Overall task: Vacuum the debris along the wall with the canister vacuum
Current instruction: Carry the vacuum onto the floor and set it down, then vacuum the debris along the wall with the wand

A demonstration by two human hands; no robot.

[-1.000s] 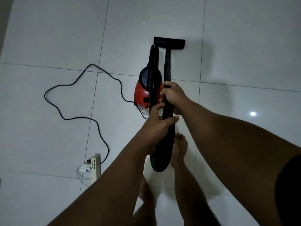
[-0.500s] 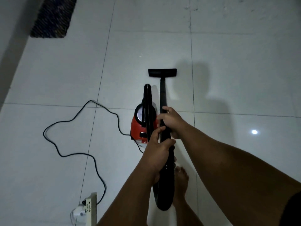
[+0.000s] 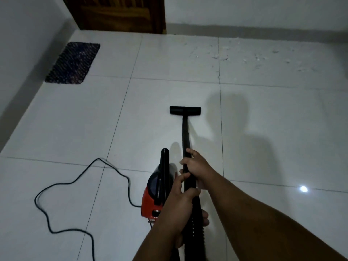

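A red and black canister vacuum (image 3: 153, 194) stands on the white tiled floor in front of me. Its black wand (image 3: 185, 132) runs forward to a flat floor nozzle (image 3: 185, 110) resting on the tiles. My right hand (image 3: 195, 164) grips the wand higher up. My left hand (image 3: 180, 202) grips it just below, where the ribbed hose begins. White debris (image 3: 244, 55) lies scattered along the far wall, well ahead of the nozzle and to its right.
A black power cord (image 3: 75, 183) loops over the floor left of the canister. A dark mat (image 3: 73, 63) lies by the left wall. A wooden door (image 3: 120, 14) stands at the back. My foot (image 3: 204, 217) shows beside the hose.
My view has lifted, bringing the far wall, the door and the debris into sight. The nozzle now sits farther ahead of the canister. Both hands keep their hold on the wand.
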